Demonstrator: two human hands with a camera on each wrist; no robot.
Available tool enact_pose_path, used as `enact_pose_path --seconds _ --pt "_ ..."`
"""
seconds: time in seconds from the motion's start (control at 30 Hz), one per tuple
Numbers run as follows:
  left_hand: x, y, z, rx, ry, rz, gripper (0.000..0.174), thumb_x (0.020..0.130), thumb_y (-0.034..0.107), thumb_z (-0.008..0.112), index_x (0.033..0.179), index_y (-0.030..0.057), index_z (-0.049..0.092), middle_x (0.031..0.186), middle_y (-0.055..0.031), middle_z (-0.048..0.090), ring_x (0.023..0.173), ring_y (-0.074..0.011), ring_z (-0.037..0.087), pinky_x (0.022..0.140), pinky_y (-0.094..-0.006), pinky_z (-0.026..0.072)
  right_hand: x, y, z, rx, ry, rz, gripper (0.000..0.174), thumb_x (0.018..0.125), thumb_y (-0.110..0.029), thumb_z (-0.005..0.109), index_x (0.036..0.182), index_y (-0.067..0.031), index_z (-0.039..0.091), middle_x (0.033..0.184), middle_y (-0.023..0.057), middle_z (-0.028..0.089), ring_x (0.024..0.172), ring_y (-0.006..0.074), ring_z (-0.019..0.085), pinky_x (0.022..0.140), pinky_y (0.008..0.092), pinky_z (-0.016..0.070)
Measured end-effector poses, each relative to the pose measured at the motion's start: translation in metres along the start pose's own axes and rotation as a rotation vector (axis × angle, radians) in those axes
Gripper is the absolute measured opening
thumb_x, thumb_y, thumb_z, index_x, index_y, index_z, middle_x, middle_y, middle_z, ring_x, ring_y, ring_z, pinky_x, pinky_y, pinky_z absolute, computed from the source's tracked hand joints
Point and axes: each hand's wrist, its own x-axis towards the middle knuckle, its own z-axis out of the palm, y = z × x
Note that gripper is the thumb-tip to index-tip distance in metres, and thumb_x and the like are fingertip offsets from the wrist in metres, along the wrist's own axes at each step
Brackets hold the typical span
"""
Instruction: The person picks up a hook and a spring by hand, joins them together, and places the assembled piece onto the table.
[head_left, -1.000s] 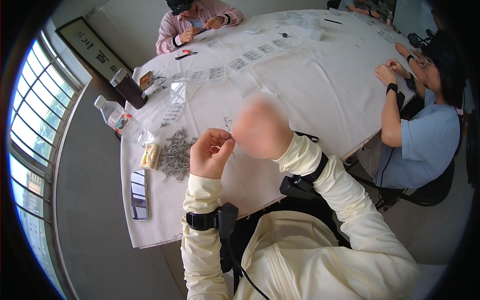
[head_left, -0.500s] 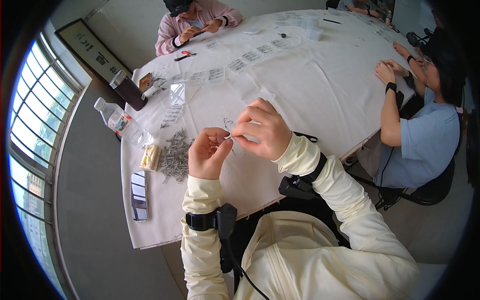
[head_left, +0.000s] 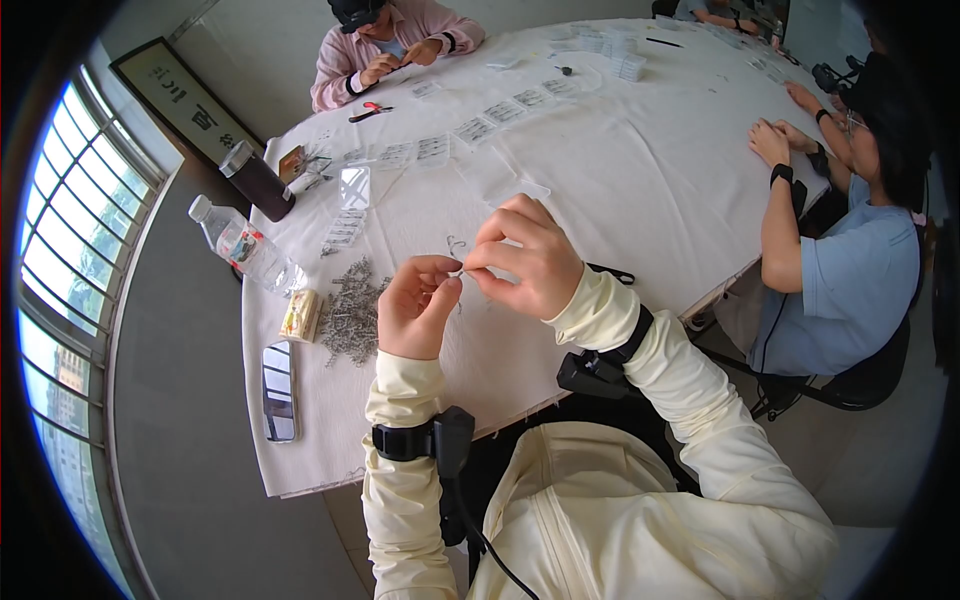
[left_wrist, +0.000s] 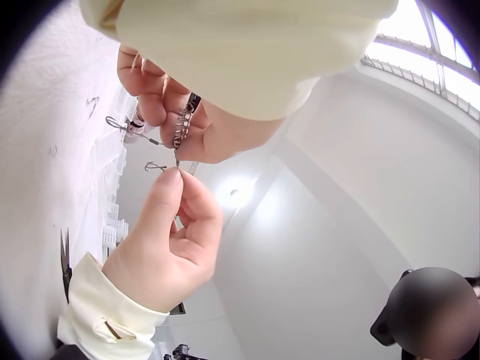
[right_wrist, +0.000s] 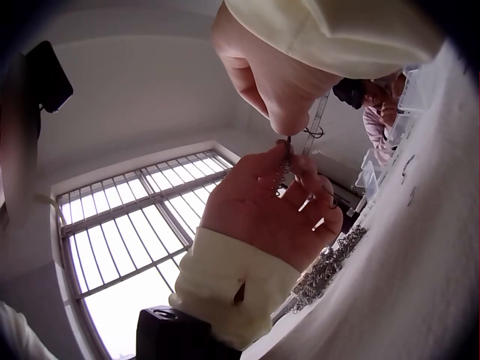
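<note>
In front of the body, my left hand and right hand meet fingertip to fingertip above the tablecloth. A fishing rig runs between them. Its small metal spring lies along the left thumb and fingers, which pinch it, and a dark end sticks up past the coil. A wire loop extends from the left fingers. My right thumb and forefinger pinch the thin end just beyond the spring; the exact joint is hidden between the fingertips. Beside them, a hook shows near the right thumb.
Left of the hands lies a heap of metal springs, with a phone, tissue pack, bottle and dark flask around it. Black scissors lie by the right wrist. Filled plastic packs line the table; other people sit around.
Both hands stay almost in place, fingertips still together, with only slight finger shifts. The right hand, blurred a second ago, now shows sharply. The person opposite has bent the head lower.
</note>
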Motion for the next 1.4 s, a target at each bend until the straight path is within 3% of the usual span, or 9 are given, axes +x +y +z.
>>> enact_pose_path --seconds 0.3,0.6,0.7,0.97,1.4 --pt "0.002 -0.009 0.0 0.13 0.061 -0.001 0.01 0.087 0.002 0.066 0.097 0.0023 0.066 0.083 0.0029 0.064 0.074 -0.0039 0.056 0.068 -0.0206 0.0438 -0.001 -0.001 0.0 -0.027 -0.024 -0.043 0.018 0.067 -0.009 0.076 0.081 -0.0152 0.066 0.089 -0.0027 0.055 0.091 0.0202 0.053 0.079 0.0349 0.0424" --pt "0.001 -0.003 -0.001 -0.093 0.052 0.028 0.008 0.089 0.0 0.064 0.097 0.0015 0.064 0.088 0.0009 0.063 0.081 -0.0058 0.056 0.073 -0.021 0.0441 -0.001 -0.002 -0.001 -0.056 -0.011 -0.02 0.019 0.068 -0.01 0.076 0.082 -0.0153 0.066 0.089 -0.0029 0.055 0.092 0.0202 0.052 0.079 0.0348 0.0419" --pt "0.0 -0.001 -0.002 -0.115 0.069 -0.039 0.01 0.089 -0.002 0.064 0.098 0.0018 0.062 0.089 0.0015 0.06 0.079 -0.0057 0.05 0.071 -0.0209 0.0386 0.001 -0.003 -0.002 -0.064 0.001 0.0 0.02 0.067 -0.008 0.076 0.082 -0.0155 0.065 0.088 -0.0028 0.055 0.091 0.0203 0.053 0.078 0.0347 0.0417" --pt "0.0 0.0 -0.005 -0.156 -0.003 -0.037 0.022 0.088 -0.004 0.067 0.109 0.0005 0.06 0.1 -0.0036 0.065 0.095 -0.01 0.061 0.086 -0.024 0.0494 0.001 0.001 -0.001 -0.032 0.12 0.082 0.021 0.066 -0.004 0.074 0.08 -0.0137 0.061 0.085 -0.0017 0.055 0.086 0.0216 0.052 0.076 0.0352 0.0431" --pt "0.0 0.001 0.0 -0.041 -0.001 0.012 0.017 0.09 -0.001 0.065 0.106 -0.0025 0.06 0.1 -0.008 0.067 0.09 -0.0134 0.063 0.084 -0.0263 0.0511 0.003 0.001 -0.002 -0.105 0.138 0.104 0.02 0.066 -0.003 0.073 0.078 -0.0129 0.06 0.083 -0.0004 0.054 0.085 0.022 0.051 0.076 0.0354 0.044"
